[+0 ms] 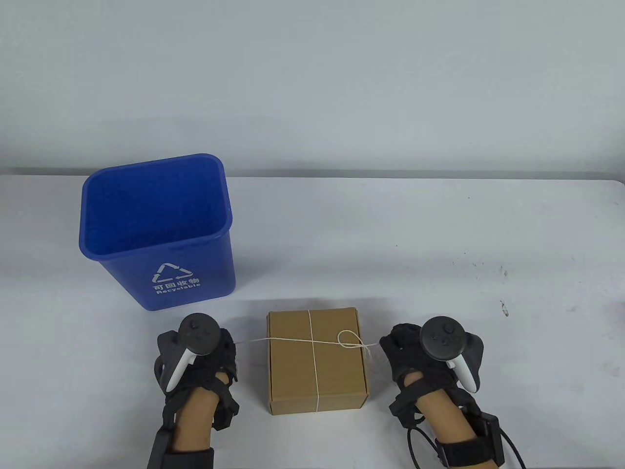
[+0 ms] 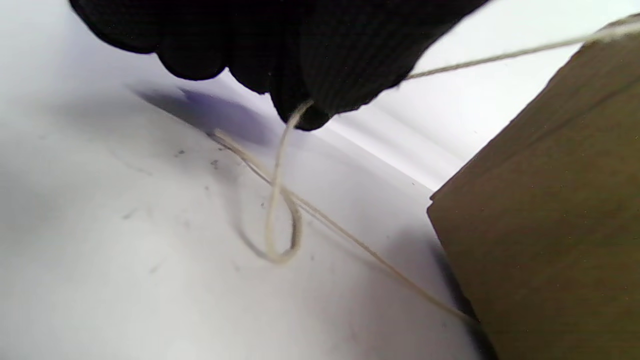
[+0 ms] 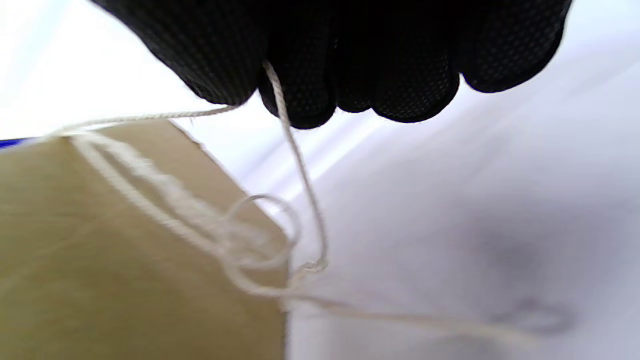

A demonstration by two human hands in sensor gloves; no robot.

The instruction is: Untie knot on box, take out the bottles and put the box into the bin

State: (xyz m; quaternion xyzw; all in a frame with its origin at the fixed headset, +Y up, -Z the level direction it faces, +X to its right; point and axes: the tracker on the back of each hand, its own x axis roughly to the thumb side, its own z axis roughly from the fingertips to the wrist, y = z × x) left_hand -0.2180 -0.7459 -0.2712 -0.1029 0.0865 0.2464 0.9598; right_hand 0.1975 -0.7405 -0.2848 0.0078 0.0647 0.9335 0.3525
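Box (image 1: 316,361) near tabletop (image 1: 439,303) front edge, between hands. Left hand (image 1: 197,354) and right hand (image 1: 429,351) each pinch string (image 1: 312,342) end; knot (image 1: 349,339) apparently loosened. Bin (image 1: 156,234) beyond left, bare tabletop right.

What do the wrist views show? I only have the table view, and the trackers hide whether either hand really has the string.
Observer: Left wrist view: the left hand pinches the string in its fingers, with a slack end trailing on the table.
Operator: And the right?
Observer: The right hand pinches a strand too; it emerges between the fingers and hangs down beside the box.
Operator: Is the knot undone?
Observer: No. In the right wrist view a loop shows at the box's edge.
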